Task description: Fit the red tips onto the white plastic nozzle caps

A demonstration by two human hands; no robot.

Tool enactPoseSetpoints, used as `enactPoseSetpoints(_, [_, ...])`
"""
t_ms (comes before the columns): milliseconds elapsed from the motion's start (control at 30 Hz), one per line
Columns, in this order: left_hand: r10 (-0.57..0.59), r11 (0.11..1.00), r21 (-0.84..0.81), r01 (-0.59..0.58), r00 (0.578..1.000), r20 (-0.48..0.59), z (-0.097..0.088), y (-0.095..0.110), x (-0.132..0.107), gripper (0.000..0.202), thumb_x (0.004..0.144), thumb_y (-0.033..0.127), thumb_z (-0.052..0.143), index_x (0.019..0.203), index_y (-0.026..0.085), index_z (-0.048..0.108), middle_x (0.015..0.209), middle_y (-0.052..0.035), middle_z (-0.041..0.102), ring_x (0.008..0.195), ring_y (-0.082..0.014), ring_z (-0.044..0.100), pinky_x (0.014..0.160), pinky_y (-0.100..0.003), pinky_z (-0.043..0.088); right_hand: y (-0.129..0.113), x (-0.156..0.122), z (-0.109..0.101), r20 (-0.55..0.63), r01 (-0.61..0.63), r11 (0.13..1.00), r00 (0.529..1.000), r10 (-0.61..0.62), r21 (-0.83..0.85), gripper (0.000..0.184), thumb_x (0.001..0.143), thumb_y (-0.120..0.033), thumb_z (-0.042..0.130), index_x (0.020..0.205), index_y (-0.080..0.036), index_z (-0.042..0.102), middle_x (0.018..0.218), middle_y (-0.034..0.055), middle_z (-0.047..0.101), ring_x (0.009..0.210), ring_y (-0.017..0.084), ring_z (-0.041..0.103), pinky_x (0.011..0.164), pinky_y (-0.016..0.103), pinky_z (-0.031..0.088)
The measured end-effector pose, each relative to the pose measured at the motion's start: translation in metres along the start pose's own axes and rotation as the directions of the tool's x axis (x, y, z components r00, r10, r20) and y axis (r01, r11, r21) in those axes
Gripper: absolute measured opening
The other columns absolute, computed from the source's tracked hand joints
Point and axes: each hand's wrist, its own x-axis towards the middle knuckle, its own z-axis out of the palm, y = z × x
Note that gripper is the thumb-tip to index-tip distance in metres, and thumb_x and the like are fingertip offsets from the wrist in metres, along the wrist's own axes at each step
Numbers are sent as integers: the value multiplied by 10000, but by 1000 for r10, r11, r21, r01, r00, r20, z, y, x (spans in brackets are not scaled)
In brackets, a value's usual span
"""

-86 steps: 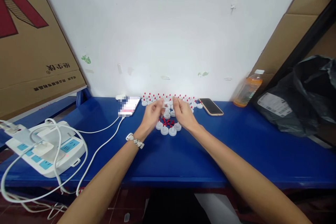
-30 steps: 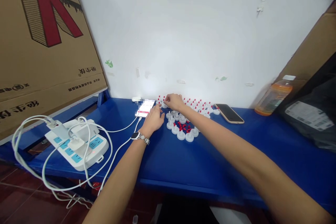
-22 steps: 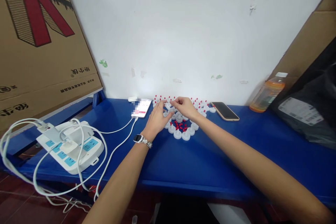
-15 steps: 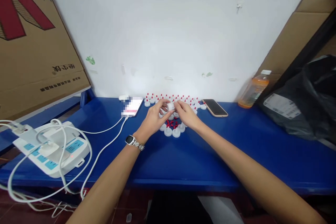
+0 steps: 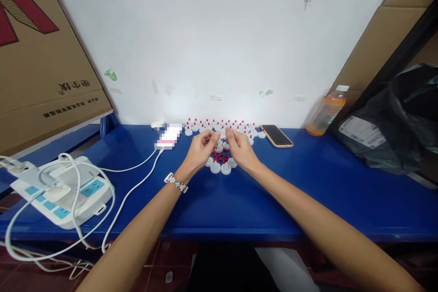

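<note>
My left hand [image 5: 202,149] is closed, its thumb and fingers curled round a white nozzle cap that is mostly hidden by them. Close beside it, my right hand [image 5: 241,149] is pinched shut; whatever lies between its fingertips is too small to make out. Below and between the hands, small red tips [image 5: 219,157] lie loose in a pile. White nozzle caps [image 5: 215,168] without red tips stand round that pile. Behind my hands, rows of white caps with red tips [image 5: 188,130] stand upright along the wall.
On the blue table [image 5: 219,210], a phone with a lit screen [image 5: 170,136] is plugged in at the left, and a dark phone [image 5: 278,136] lies at the right. A power strip [image 5: 68,196] with looping cables occupies the left. An orange drink bottle [image 5: 326,112] and black bag [image 5: 379,132] stand right.
The white cap, visible between both hands before, is now mostly hidden by my fingers. My right hand has drawn slightly apart from the left, and the whole view has shifted slightly.
</note>
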Motion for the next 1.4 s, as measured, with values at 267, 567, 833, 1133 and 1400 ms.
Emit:
enactPoseSetpoints(267, [-180,977,-121,177,984,-12,0,-9,3,559,900,616,505,557,177,464,507,28,433,482,-90,385,509,-247,334,-1,1,-2,55,156,972,987,-149,-178,425,998,-494,318,674,-225,380,651,13,446,698,180,435,751,327,367])
enactPoseSetpoints(567, [321,859,401,-320,945,67,-18,5,-1,238,934,402,574,1007,177,605,903,-44,622,856,-169,584,812,-309,485,-4,8,5,235,-319,790,945,226,524,536,849,-597,545,559,-233,280,549,-54,217,519,108,223,532,288,263])
enactPoseSetpoints(833, [356,707,531,-468,884,304,-19,16,-5,399,1007,293,415,1401,233,397,1342,-128,478,1271,-232,478,1049,-385,448,-11,9,0,366,-504,606,864,346,616,450,834,-406,568,553,-236,261,522,-68,177,497,104,179,499,274,228])
enactPoseSetpoints(1133, [205,974,134,-183,963,-176,-27,-9,5,302,1030,455,299,1156,247,477,815,-4,513,650,-128,497,625,-262,461,10,15,-21,-83,-144,955,982,171,260,491,913,-581,425,580,-225,366,564,-22,363,550,127,331,572,282,325])
enactPoseSetpoints(1400, [81,948,291,-126,983,162,-27,-26,5,303,925,357,573,1202,237,579,1036,-46,641,889,-166,597,784,-295,498,20,9,-32,299,23,937,950,87,-347,254,888,-368,553,714,-192,610,722,5,645,705,151,552,713,274,388])
